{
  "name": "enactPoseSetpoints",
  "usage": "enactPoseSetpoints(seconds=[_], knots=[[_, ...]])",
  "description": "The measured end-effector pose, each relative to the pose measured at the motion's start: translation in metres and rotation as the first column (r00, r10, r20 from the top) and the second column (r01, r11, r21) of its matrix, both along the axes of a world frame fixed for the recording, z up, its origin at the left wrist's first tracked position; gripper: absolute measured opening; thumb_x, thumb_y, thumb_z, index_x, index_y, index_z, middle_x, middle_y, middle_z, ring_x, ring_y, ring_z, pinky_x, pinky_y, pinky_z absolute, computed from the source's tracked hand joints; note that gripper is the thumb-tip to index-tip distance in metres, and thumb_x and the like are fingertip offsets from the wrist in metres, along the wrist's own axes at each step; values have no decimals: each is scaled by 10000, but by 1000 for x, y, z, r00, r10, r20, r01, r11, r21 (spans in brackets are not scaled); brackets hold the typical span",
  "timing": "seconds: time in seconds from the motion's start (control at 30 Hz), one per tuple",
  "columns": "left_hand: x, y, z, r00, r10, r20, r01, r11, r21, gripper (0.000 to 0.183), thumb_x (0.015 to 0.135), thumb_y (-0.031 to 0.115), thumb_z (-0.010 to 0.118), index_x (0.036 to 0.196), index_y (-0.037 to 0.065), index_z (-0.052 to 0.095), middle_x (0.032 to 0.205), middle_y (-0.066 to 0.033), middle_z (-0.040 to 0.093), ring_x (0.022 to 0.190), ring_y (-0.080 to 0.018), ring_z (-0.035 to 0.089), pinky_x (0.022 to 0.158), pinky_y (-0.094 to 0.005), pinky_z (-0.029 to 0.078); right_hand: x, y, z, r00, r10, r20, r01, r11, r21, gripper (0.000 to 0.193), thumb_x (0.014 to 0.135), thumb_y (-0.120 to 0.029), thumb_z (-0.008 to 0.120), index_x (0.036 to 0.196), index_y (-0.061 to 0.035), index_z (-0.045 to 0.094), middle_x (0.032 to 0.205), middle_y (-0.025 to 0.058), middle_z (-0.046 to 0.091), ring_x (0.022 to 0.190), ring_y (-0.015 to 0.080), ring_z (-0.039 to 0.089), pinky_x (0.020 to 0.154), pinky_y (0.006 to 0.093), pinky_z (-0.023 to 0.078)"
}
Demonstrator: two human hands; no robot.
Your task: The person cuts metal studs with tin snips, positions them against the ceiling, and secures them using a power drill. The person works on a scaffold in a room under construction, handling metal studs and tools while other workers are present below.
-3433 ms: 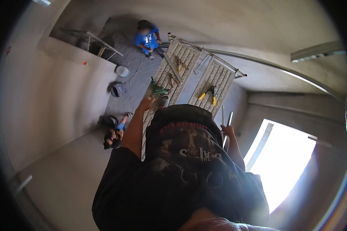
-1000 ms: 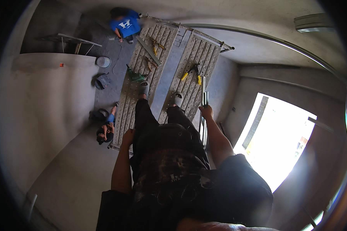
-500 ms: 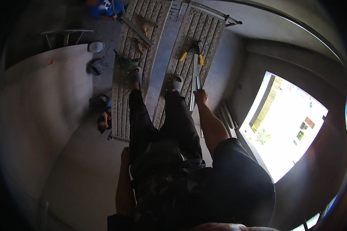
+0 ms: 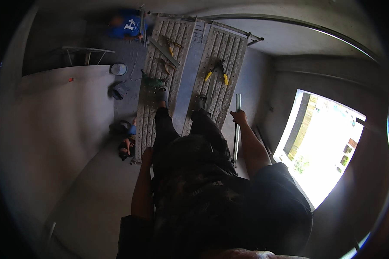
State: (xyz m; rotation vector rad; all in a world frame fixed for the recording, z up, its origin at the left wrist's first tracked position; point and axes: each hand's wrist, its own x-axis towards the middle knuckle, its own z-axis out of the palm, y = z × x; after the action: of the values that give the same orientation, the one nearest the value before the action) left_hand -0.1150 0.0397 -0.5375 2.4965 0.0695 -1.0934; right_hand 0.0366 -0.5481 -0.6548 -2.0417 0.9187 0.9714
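Head view: the right hand (image 4: 239, 117) is closed around a long, narrow, shiny metal channel (image 4: 238, 101), one digit sticking out to the left across it. The channel runs past the hand at both ends, just beyond the outer edge of the right perforated grey metal plank (image 4: 234, 47). The left hand (image 4: 147, 154) hangs beside the left thigh, near the near end of the left perforated grey metal plank (image 4: 143, 125); whether its fingers are apart or together cannot be told.

Between the two planks a strip of grey floor (image 4: 186, 88) shows, and one grey clog (image 4: 162, 92) rests on the left plank, the other on the right one. Pliers-like cutters with yellow handles (image 4: 225, 78) lie spread on the right plank. On the left plank lie a dark green power tool (image 4: 153, 81) and a flat grey metal strip (image 4: 163, 52).

Farther left are a white bucket (image 4: 118, 69), a person in a blue shirt (image 4: 127, 26) and a grey plaster wall (image 4: 69, 103); at right, a bright window opening (image 4: 324, 142).
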Motion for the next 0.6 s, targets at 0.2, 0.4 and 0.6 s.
enactPoseSetpoints(seconds=[0.2, 0.4, 0.6], knots=[[49, -1, 9, 987, -94, 127, 89, 995, 50, 224, 924, 193, 540, 1069, 53, 637, 933, -230, 611, 897, -401, 634, 767, -501, 514, 16, -1, 58, 992, -54, 112, 41, 993, 115, 326, 809, -314, 770, 835, -14, 643, 710, 70, 668, 574, 211, 691, 444, 342, 525], [86, 25, -24, 972, 125, 198, -120, 992, -40, 390, 936, 333, 549, 1017, -27, 675, 946, -248, 664, 947, -406, 652, 828, -505, 506, 22, 21, 107, 988, -46, 144, 21, 985, 171, 277, 854, -281, 711, 913, -15, 660, 754, 67, 690, 628, 207, 716, 452, 341, 523], [157, 56, -34, 975, 190, 118, -176, 977, -121, 542, 906, 466, 555, 1112, -22, 671, 1063, -284, 667, 1023, -419, 645, 880, -502, 500, 11, 58, 121, 986, -95, 134, 65, 975, 213, 304, 861, -294, 703, 925, 1, 665, 771, 74, 699, 615, 218, 713, 459, 339, 531]])
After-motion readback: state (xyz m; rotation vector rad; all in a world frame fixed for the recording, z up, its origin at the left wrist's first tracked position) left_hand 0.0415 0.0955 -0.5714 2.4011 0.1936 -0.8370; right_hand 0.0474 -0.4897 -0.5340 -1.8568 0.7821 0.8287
